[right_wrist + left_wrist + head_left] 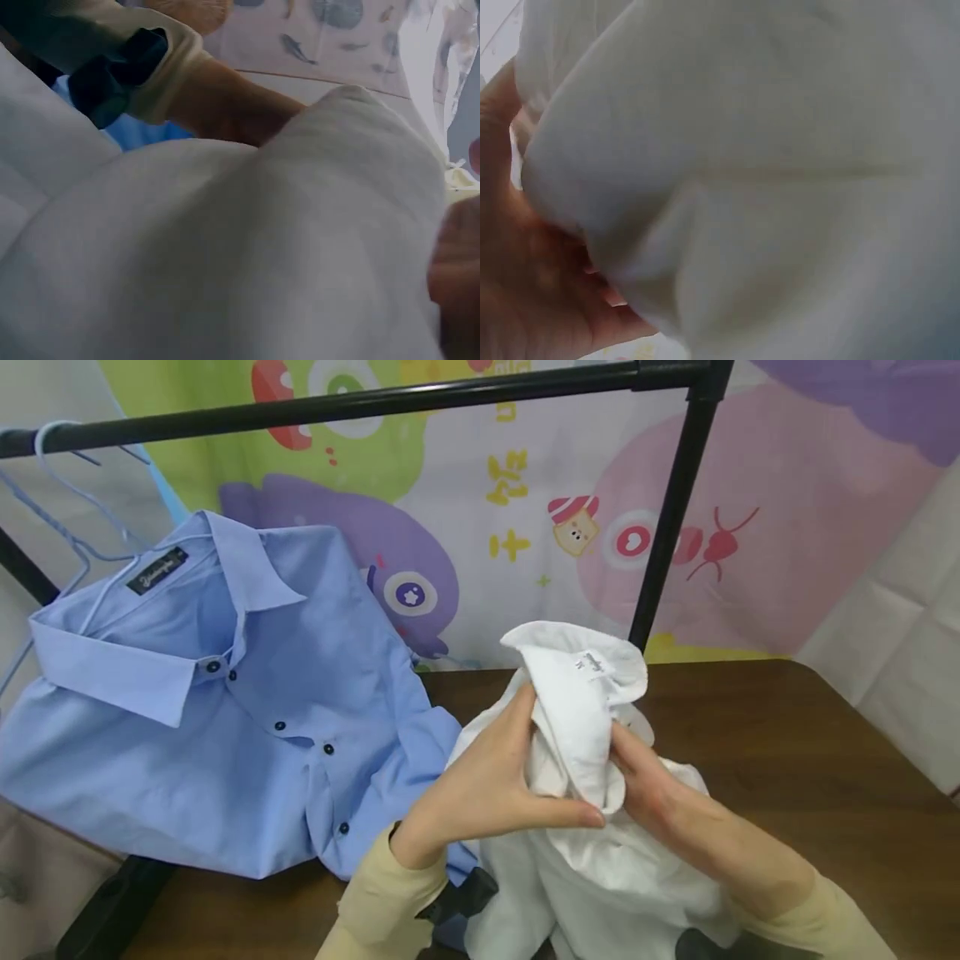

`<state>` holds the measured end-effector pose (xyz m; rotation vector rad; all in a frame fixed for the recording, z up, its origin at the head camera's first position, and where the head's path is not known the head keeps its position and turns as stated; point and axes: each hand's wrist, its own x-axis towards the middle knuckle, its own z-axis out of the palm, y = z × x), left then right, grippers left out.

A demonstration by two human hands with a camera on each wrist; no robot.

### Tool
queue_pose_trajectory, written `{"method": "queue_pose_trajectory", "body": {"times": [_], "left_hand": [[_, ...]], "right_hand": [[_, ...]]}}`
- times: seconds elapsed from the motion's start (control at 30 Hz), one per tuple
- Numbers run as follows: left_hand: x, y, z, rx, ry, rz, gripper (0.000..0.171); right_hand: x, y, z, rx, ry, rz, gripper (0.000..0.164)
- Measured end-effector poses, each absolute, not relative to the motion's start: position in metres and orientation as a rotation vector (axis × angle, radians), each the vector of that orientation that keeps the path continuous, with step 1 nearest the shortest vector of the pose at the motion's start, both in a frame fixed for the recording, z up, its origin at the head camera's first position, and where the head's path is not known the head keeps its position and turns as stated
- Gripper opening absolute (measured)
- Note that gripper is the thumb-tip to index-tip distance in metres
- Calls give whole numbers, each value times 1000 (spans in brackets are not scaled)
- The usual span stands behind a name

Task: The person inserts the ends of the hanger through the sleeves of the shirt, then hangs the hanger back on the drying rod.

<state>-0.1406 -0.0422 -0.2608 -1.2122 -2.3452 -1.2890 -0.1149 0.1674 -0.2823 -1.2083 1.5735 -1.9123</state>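
Observation:
Between both hands, in the head view, is a bunched white shirt (592,877) with its collar (558,693) uppermost and a small printed label (591,666) at the neck. My left hand (487,785) holds the collar from the left, its thumb stretched across the lower front and its fingers hidden in the fabric. From the other side my right hand (660,793) grips the collar, fingertips tucked into the folds. White cloth (780,150) fills most of the left wrist view, beside the left palm. In the right wrist view the cloth (247,262) covers much of the frame.
A blue buttoned shirt (300,677) hangs at the left on a light-blue hanger (112,518). Above runs a black rack bar (375,402), with an upright post (675,510) behind the white shirt. Underneath is a dark brown table (787,752); a cartoon-printed curtain (465,468) hangs behind.

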Motion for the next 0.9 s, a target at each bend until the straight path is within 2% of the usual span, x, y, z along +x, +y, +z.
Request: {"method": "queue_pose_trajectory", "body": {"times": [0.07,0.23,0.47,0.63,0.9], "left_hand": [[-142,-41,-263,-1180,-2330,-1317,89],[-148,-45,-268,-1137,-2348,-1197,65],[-156,-54,-269,-1149,-2364,-1112,42],[-158,-64,-266,-1102,-2312,-1137,44],[-155,-73,-260,-1197,-2189,-1142,43]], "right_hand": [[-110,169,-280,-1083,1746,-1771,48],[-110,175,-278,-992,2059,-1508,47],[-121,183,-271,-1125,2181,-1332,46],[-129,197,-263,-1123,2213,-1482,36],[-149,207,-267,-877,2420,-1710,31]]}}
